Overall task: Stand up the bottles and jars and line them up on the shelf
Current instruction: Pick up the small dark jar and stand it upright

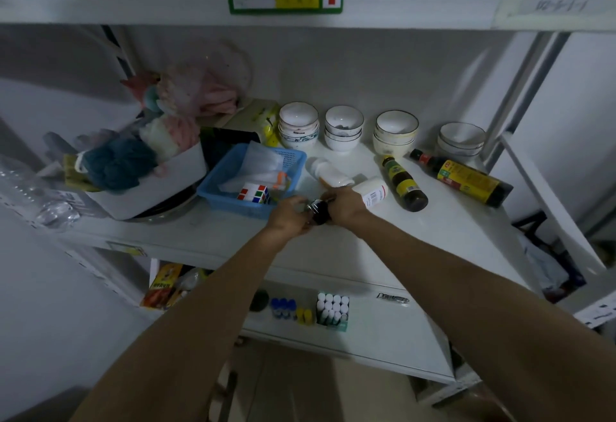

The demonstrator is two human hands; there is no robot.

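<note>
Both of my hands meet on a small dark jar [319,212] with a shiny cap, near the front middle of the white shelf [383,241]. My left hand [289,215] grips its left side and my right hand [343,204] its right side. Just behind them a white bottle [328,173] lies on its side, with a second white bottle [373,191], red-edged label, beside my right hand. A dark bottle with a green-yellow label [404,183] lies flat to the right. Further right lies a larger dark sauce bottle [465,179] with a yellow-red label.
Several stacks of bowls [343,128] line the back wall. A blue basket [248,178] holding a puzzle cube and plastic bags sits left of my hands. A white bin [150,185] of sponges and cloths stands further left. A lower shelf [383,331] carries small bottles and a box of tubes.
</note>
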